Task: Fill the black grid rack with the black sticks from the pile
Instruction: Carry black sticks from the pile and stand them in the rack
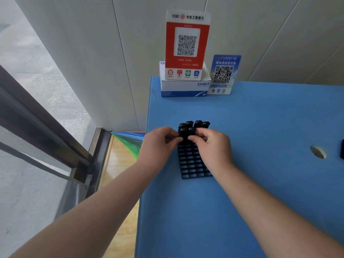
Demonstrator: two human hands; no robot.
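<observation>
The black grid rack [193,161] lies flat on the blue counter [260,183], just below the centre of the frame. Six black sticks [193,125] stand upright in its far end: four in the back row and two in the row in front of it. Most of the cells nearer the lower edge of the frame show blue counter through them and are empty, apart from those the right hand hides.

The left hand [158,144] is at the left edge of the rack and the right hand [214,146] at its right edge, both at the second row. The fingers of both hands are curled inward and pinch at the front sticks. The left thumb and forefinger meet at the left front stick; the right fingers close beside the right front stick. Whether each hand holds its own stick or both steady the same one cannot be told.

Progress: judged from the cell count, the task is at an early stage. The first row appears full, the second row is about half filled, and most of the rack is left to fill.

The pile is not clearly in view. A dark object [342,148] cut off at the right edge of the frame may belong to it; this cannot be confirmed.

A red QR sign [187,43], a white box [184,88] and a blue QR card [224,73] stand at the far edge of the counter, in the upper centre of the frame.
</observation>
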